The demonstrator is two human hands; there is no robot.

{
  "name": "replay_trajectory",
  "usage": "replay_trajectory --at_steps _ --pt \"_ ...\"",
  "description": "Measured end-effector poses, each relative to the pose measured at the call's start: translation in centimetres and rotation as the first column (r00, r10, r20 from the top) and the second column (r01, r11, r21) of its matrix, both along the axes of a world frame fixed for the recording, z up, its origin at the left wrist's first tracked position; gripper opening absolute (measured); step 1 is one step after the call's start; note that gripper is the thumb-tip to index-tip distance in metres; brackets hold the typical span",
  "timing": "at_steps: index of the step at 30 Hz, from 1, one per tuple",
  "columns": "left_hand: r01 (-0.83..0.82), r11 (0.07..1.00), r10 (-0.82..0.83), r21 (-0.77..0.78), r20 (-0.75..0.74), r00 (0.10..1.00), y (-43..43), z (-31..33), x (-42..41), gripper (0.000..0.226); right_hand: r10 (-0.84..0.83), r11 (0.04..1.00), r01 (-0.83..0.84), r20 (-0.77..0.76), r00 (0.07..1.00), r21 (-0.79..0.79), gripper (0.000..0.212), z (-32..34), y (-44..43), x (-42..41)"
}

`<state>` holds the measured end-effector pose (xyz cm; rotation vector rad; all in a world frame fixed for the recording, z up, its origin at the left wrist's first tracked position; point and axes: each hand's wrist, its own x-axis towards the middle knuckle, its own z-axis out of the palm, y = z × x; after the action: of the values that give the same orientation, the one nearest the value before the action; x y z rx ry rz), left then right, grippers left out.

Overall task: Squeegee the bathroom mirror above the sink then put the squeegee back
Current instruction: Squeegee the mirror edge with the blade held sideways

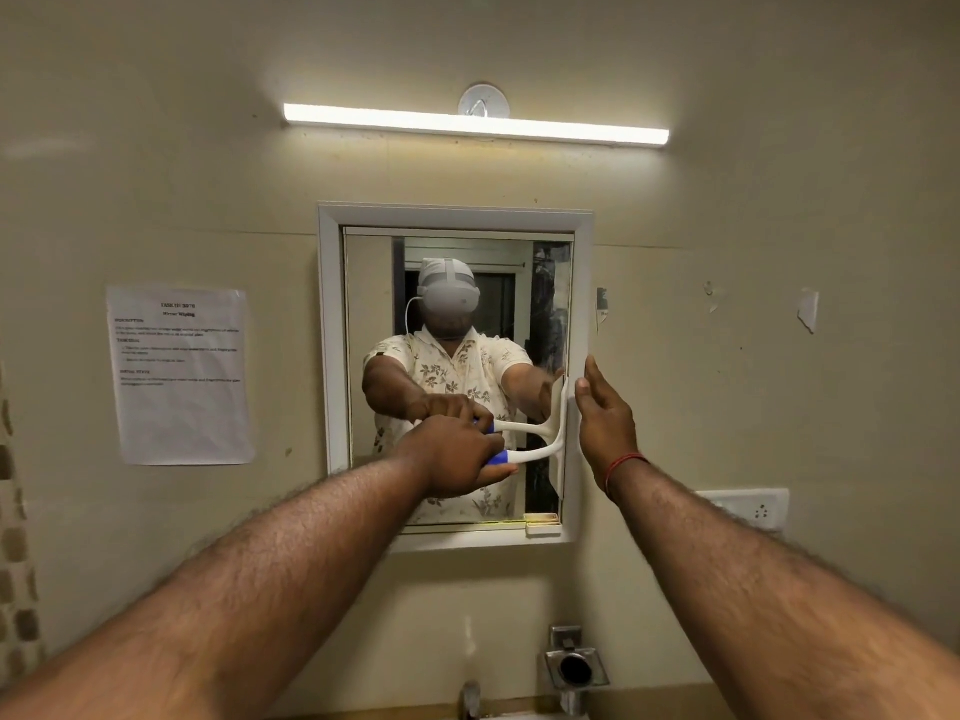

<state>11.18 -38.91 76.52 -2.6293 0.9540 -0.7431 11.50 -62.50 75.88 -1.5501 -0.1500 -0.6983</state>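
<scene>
As the head view shows, the squeegee point(540, 439) is gripped at its blue handle by the left hand point(457, 454), fingers point(478, 423) curled round it, with the blade upright at the right edge of the mirror point(374, 304). The right hand point(605, 413) is held alongside, fingers straight. Wiping is judged unfinished; the return is outstanding.

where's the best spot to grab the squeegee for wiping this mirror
Grip the squeegee by its blue-and-white handle, coming from the left. The handle sticks out leftward from the blade, which stands upright against the right edge of the mirror, so a grip there stays off the glass. The left hand holds it there now.
</scene>
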Motion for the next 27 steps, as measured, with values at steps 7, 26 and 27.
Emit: replay_trajectory --at_steps 7,26,27 --pt "-0.004 1.0 0.004 -0.004 -0.009 1.0 0.3 0.1 -0.2 0.057 -0.022 1.0 0.022 0.002 1.0 0.014 0.046 0.2 0.8 -0.5" --pt "-0.011 1.0 0.01 -0.023 -0.018 1.0 0.6 -0.5 -0.7 0.056 -0.008 1.0 0.006 -0.072 0.997 -0.018 0.056 0.8 1.8 -2.0" --pt "-0.005 1.0 0.004 -0.029 -0.018 1.0 1.0 -0.7 -0.7 0.056 -0.006 1.0 0.005 -0.075 0.997 -0.013 0.056 0.8 1.8 -1.9"
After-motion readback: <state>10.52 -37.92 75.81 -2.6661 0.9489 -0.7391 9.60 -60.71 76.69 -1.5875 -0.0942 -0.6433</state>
